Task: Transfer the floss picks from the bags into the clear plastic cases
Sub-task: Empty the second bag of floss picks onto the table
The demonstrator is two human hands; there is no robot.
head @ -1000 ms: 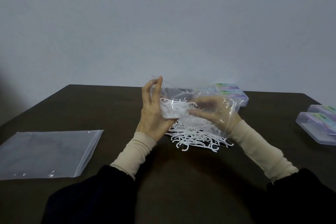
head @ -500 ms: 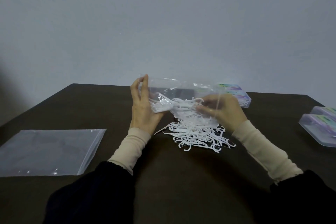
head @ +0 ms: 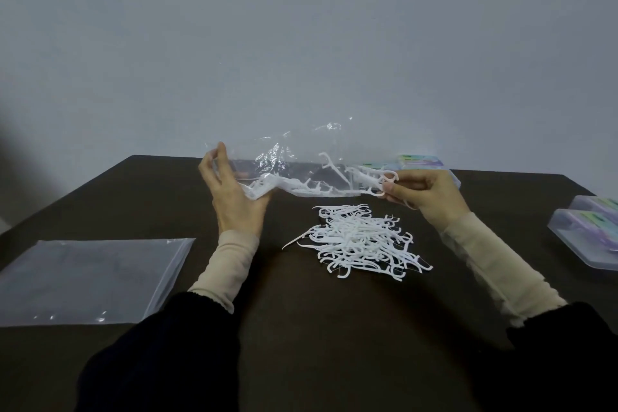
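Observation:
A clear plastic bag (head: 301,164) is stretched out above the dark table between both hands. My left hand (head: 234,197) grips its left end and my right hand (head: 424,194) pinches its right end together with a few picks. Several white floss picks (head: 311,186) still lie along the bag's lower edge. A loose pile of white floss picks (head: 361,241) sits on the table below the bag, closer to my right hand. Clear plastic cases (head: 588,234) with coloured labels rest at the right edge, and more clear cases (head: 424,162) lie behind my right hand.
A flat clear zip bag (head: 87,278) lies on the table (head: 301,328) at the left. A plain grey wall rises behind the table's far edge.
The hands have moved apart and lifted the bag, pulling it out wide. Most picks have dropped onto the pile; a few remain in the bag.

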